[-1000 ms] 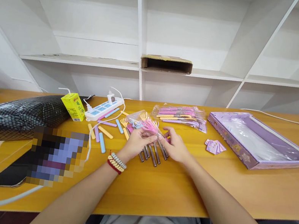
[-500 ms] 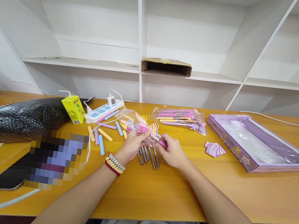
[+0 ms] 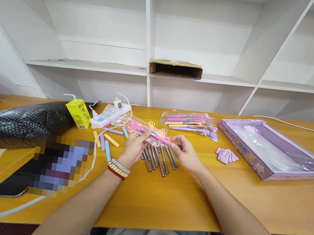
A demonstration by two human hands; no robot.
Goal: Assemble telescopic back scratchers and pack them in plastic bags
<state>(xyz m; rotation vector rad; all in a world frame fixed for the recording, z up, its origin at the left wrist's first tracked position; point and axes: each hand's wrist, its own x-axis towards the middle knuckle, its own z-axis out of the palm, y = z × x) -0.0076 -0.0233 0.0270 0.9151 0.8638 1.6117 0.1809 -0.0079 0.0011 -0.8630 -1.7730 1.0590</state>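
A pink back scratcher (image 3: 160,138) in a clear plastic sleeve lies across both hands, its clawed head pointing left. My left hand (image 3: 135,146) pinches its metal shaft through the plastic. At the far end of the pink handle, my right hand (image 3: 184,150) has thumb and fingers closed on the tip or the sleeve's edge. Below them on the table lie several metal tubes (image 3: 164,163) with yellow claw heads (image 3: 151,124). Loose coloured handles, among them a yellow handle (image 3: 111,140) and a blue handle (image 3: 107,151), are scattered to the left.
Packed scratchers (image 3: 189,121) are piled behind my hands. To the right are small purple cards (image 3: 226,156) and a purple open box (image 3: 260,168). A power strip (image 3: 110,116), yellow drink carton (image 3: 78,114), black wrapped bundle (image 3: 19,119), phone (image 3: 14,179) and white cable (image 3: 6,212) occupy the left.
The pink scratcher now lies stretched out level in its sleeve, with its head further left. My left hand has shifted slightly left and my right hand slightly right.
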